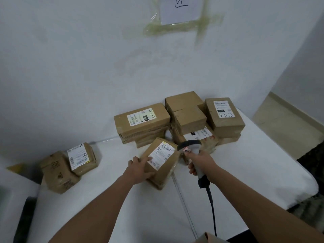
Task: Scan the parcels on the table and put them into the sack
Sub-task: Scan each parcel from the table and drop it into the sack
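Both forearms reach out over the white table, and from where I sit they fill the near half of the view. On the left, my left hand lies on the near-left side of the tilted cardboard parcel, fingers curled over its top edge and touching the white shipping label. On the right, my right hand is clenched round the grey handle of the barcode scanner, whose head sits just beside the parcel's right corner and faces the label. Its black cable trails back toward me.

That parcel stands near the middle of the table, raised on 1 edge. Behind it, against the wall, is a stack of taped boxes; 2 more parcels sit at the left edge. No sack is visible.

I judge this box stiff, taped, fairly light and not fragile-looking. Tape may make the faces slick, so I would take it across 2 opposite side faces, keeping the label clear.
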